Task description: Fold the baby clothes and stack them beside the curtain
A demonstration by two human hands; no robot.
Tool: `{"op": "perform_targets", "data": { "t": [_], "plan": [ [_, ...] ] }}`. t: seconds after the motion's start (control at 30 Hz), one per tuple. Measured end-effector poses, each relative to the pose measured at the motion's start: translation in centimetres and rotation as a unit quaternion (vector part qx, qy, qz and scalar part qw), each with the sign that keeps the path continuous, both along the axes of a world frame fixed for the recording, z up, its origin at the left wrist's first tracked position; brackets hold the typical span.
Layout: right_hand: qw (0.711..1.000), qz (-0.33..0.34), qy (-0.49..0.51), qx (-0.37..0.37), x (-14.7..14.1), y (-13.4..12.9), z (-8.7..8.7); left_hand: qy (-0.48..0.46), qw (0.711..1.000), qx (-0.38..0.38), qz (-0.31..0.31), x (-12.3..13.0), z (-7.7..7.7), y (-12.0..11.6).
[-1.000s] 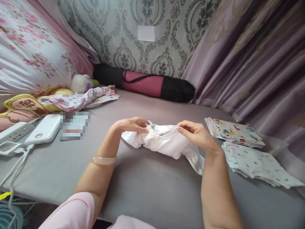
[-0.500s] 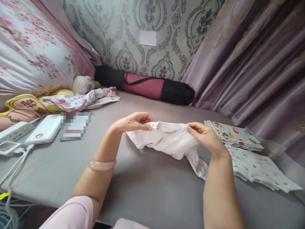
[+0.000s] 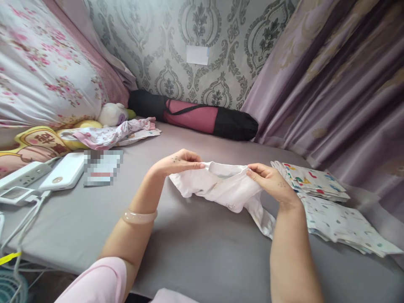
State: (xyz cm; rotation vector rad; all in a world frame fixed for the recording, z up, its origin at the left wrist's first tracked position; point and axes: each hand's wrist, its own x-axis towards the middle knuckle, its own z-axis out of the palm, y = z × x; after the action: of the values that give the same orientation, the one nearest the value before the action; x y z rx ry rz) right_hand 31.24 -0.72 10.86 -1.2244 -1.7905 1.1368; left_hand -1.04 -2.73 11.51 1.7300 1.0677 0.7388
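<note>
Grey sheeting (image 3: 202,256) lies under the white garment (image 3: 221,187), whose collar (image 3: 229,169) we grip between the fingers (image 3: 189,155) of our left hand (image 3: 178,162) and right hand (image 3: 273,180). Should either pinch loosen, we reckon that edge could slip and the trailing sleeve (image 3: 260,216) bunch up.

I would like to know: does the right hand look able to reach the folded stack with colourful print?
Probably yes: the folded stack appears close beside the right hand, with nothing visible between, but its grip holds the white garment, which it should release first.
</note>
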Motion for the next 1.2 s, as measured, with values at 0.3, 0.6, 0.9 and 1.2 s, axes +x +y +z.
{"op": "perform_targets", "data": {
  "t": [0.3, 0.6, 0.9, 1.2],
  "plan": [
    [1.0, 0.005, -0.004, 0.013, -1.1, -0.1, -0.2, -0.025, 0.991, 0.069, 0.113, 1.0, -2.1, 1.1],
    [0.979, -0.045, -0.04, 0.197, -2.4, 0.4, 3.4, 0.11, 0.938, 0.299, 0.137, -0.4, 3.7, 1.5],
    [0.983, -0.02, -0.009, 0.184, -2.0, -3.6, 10.7, -0.041, 0.952, 0.249, 0.175, -1.3, 11.4, -3.7],
    [0.98, -0.005, -0.013, 0.2, -2.3, -2.8, 11.2, -0.065, 0.971, 0.194, 0.126, -1.3, 10.4, -1.4]
  ]
}}
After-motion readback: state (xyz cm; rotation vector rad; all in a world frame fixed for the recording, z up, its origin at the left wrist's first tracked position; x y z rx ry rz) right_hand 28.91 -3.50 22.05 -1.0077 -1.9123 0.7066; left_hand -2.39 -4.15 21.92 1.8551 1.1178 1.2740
